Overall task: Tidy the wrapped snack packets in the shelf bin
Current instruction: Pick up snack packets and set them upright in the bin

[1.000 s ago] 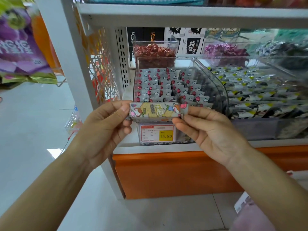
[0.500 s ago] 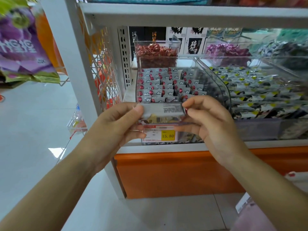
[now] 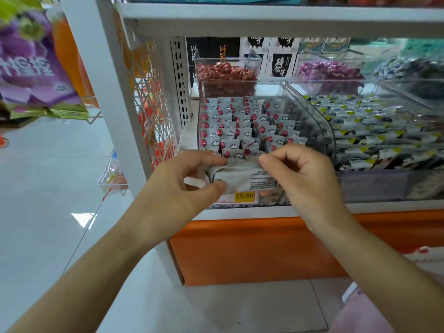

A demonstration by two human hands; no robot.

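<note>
At the front edge of the clear plastic shelf bin (image 3: pixel 321 133), I have both hands on one silver-grey wrapped snack packet (image 3: pixel 242 177). It lies crosswise just above the bin's front wall, its plain back with small black print turned toward me, directly over the yellow price tag (image 3: pixel 244 196).

My left hand (image 3: pixel 179 191) reaches in from the lower left with the wrist bent slightly upward. Its thumb sits under the packet's crimped left end and the forefinger curls over the top, so that end is pinched between them. The other fingers are tucked behind it, and I cannot tell how they lie.

My right hand (image 3: pixel 306 179) comes in from the lower right, knuckles up. Its thumb and forefinger nip the packet's upper right edge, and the remaining fingers are curled loosely into the palm.

Behind the held packet, the rows of grey packets with red dots (image 3: pixel 240 127) stand upright, filling the bin to its back wall. The neighbouring clear bin of black-and-yellow packets (image 3: pixel 374 138) touches its right side.
</note>
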